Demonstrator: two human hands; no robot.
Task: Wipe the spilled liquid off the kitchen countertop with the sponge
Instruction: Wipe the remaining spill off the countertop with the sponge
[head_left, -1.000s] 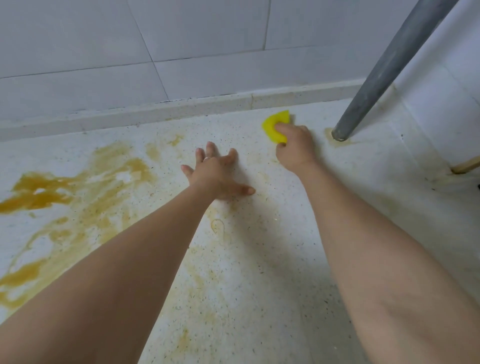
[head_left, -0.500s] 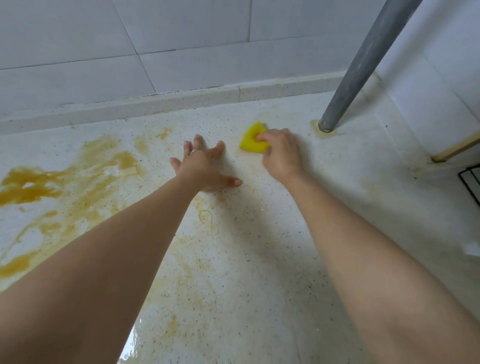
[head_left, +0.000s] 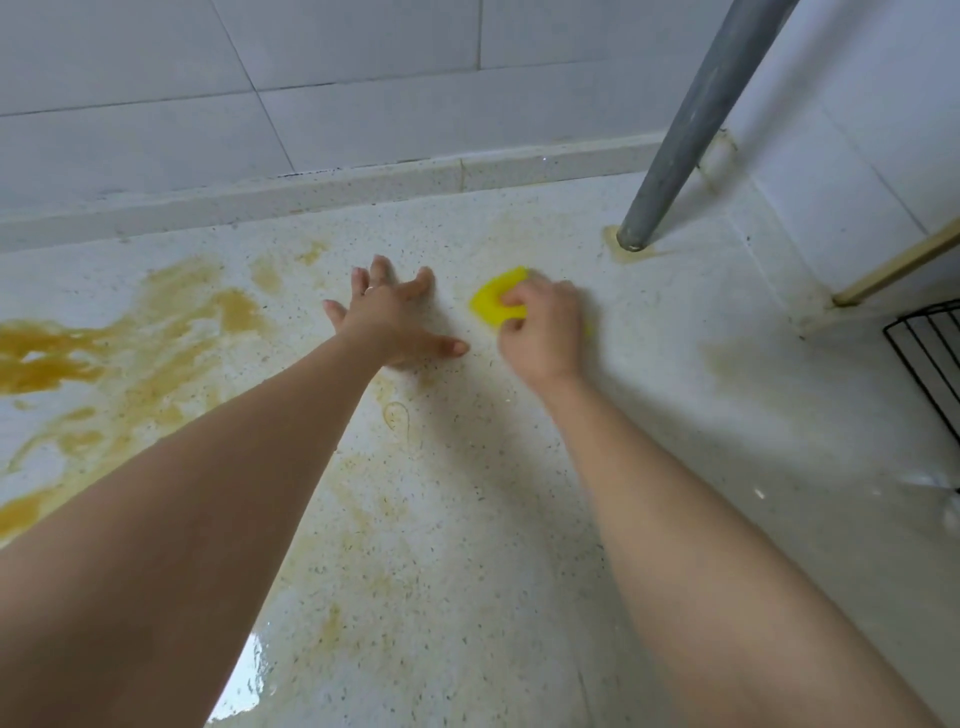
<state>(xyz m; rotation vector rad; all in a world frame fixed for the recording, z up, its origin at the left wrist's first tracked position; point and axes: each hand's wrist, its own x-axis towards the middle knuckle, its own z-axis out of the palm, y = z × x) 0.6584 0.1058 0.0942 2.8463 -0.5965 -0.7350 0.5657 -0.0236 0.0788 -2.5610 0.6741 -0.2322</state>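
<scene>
Right hand (head_left: 543, 330) has its fingers gripping the sponge (head_left: 496, 301) mid-table, left hand (head_left: 387, 317) is splayed flat beside it, and honestly the big spill (head_left: 104, 343) at 9 o'clock could just get smeared around.

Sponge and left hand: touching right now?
Apart. The head view shows bare speckled countertop between the left hand, spread flat, and the yellow sponge, gripped by the right hand.
</scene>
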